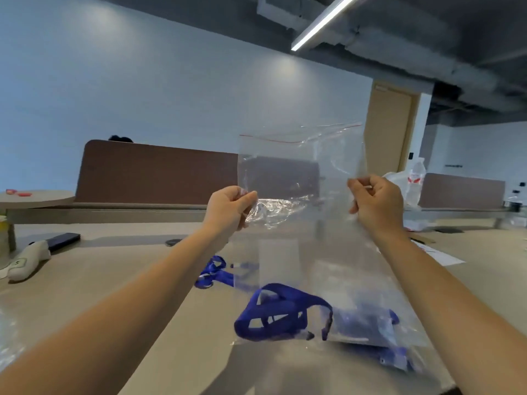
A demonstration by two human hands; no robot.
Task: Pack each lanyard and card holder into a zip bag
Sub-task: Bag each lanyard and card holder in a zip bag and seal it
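Note:
I hold a large clear zip bag [302, 252] up in front of me, its red-lined zip edge at the top. My left hand [228, 206] pinches its left side and my right hand [376, 201] pinches its right side. A blue lanyard [273, 312] and a card holder [362, 323] sit in the bottom of the hanging bag. Another blue lanyard [212, 270] lies on the table behind the bag, partly hidden by it. More blue lanyard [393, 357] shows low at the right, blurred.
The beige table [119, 280] carries a black phone [61, 240], a white handheld device [28, 259] at the left, and papers [445, 258] at the right. A brown divider [159, 172] stands behind. A plastic bottle [415, 178] and bag sit at the far right.

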